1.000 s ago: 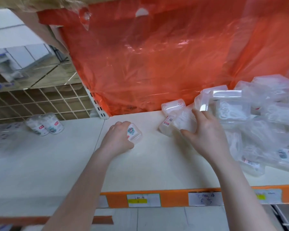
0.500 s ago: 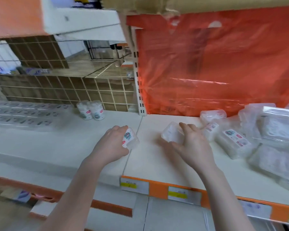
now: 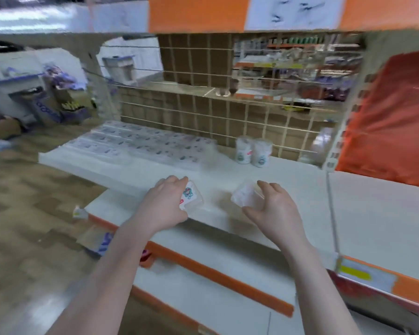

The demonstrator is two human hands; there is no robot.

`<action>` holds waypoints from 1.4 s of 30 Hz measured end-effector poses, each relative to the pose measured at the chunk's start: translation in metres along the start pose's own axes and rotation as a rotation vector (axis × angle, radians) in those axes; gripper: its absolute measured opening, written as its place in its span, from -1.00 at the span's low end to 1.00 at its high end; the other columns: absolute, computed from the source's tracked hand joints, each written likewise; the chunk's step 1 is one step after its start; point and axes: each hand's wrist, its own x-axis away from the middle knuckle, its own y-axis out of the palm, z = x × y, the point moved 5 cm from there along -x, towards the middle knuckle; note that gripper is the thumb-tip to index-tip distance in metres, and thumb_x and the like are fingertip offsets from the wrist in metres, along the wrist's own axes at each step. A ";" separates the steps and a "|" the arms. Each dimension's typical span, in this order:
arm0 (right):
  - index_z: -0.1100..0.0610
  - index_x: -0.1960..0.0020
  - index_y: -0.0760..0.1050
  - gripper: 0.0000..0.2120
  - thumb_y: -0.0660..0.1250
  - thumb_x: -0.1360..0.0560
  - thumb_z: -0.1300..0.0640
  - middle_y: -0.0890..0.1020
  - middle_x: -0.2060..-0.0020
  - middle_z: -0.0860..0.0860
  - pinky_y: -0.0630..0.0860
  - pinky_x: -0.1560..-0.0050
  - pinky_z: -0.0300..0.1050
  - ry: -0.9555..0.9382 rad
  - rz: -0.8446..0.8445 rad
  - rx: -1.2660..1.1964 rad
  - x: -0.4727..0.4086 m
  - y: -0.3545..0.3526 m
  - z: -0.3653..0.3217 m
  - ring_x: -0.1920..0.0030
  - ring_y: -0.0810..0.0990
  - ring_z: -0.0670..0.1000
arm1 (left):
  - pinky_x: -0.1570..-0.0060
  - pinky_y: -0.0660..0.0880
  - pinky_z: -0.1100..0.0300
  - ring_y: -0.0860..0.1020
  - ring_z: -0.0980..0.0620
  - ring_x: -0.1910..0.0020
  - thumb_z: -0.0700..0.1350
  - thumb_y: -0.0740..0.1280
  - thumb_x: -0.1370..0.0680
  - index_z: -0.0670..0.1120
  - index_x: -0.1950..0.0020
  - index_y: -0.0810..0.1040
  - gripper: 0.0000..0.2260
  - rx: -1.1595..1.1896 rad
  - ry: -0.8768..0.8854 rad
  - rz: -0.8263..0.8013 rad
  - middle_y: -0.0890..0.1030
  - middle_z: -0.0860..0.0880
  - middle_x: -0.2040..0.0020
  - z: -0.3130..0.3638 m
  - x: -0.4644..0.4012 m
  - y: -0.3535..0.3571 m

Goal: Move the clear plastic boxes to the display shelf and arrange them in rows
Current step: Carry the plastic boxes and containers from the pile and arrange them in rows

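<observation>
My left hand (image 3: 163, 205) grips a small clear plastic box with a coloured label (image 3: 191, 198), held just above the white display shelf (image 3: 136, 170). My right hand (image 3: 273, 205) grips a second clear box (image 3: 246, 195) at the same height, a little to the right. Two clear round boxes with labels (image 3: 253, 152) stand upright side by side at the back of the shelf. Flat rows of clear packets (image 3: 140, 143) lie on the shelf's left part. The picture is blurred by motion.
A wire grid back panel (image 3: 228, 117) closes the shelf behind. An orange plastic sheet (image 3: 392, 131) hangs at the right over the neighbouring shelf section (image 3: 377, 213). A lower shelf with an orange edge (image 3: 215, 272) juts out below. Cartons and bags lie on the floor at left.
The view swung left, away from the pile of clear boxes under the orange sheet. Both hands carried their boxes leftward over the divider onto the left shelf section.
</observation>
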 end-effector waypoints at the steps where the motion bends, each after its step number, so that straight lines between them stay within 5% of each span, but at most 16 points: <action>1: 0.14 -0.41 0.30 -0.38 0.38 -0.42 0.01 0.46 -0.23 0.07 0.29 -0.18 -0.16 -0.014 -0.012 -0.003 -0.004 0.008 -0.016 -0.25 0.41 0.08 | -0.16 0.39 0.08 0.35 -0.08 -0.24 -0.06 0.39 -0.42 -0.10 -0.47 0.21 -0.33 -0.004 -0.008 0.002 0.38 -0.08 -0.26 -0.017 0.003 -0.004; 26: 0.12 -0.39 0.33 -0.45 0.35 -0.44 0.04 0.42 -0.34 0.05 0.26 -0.24 -0.17 -0.107 -0.220 -0.025 -0.175 0.215 -0.243 -0.33 0.34 0.06 | -0.21 0.38 0.10 0.28 -0.05 -0.35 -0.15 0.37 -0.45 -0.10 -0.52 0.12 -0.30 0.027 -0.236 0.005 0.32 -0.06 -0.39 -0.324 -0.094 -0.049; 37: 0.11 -0.30 0.38 -0.52 0.35 -0.43 0.02 0.48 -0.21 0.07 0.32 -0.17 -0.15 0.143 -0.252 0.134 -0.180 0.246 -0.252 -0.24 0.42 0.09 | -0.30 0.27 0.06 0.31 -0.13 -0.35 -0.13 0.36 -0.42 -0.11 -0.44 0.26 -0.39 0.059 0.038 -0.060 0.35 -0.11 -0.37 -0.368 -0.170 -0.037; 42: 0.14 -0.31 0.36 -0.50 0.35 -0.42 0.03 0.47 -0.22 0.08 0.30 -0.18 -0.13 0.274 -0.231 0.176 -0.178 0.252 -0.261 -0.24 0.43 0.10 | -0.30 0.28 0.10 0.24 -0.08 -0.39 -0.14 0.34 -0.44 -0.04 -0.52 0.13 -0.31 0.147 0.119 -0.116 0.27 -0.05 -0.43 -0.389 -0.181 -0.035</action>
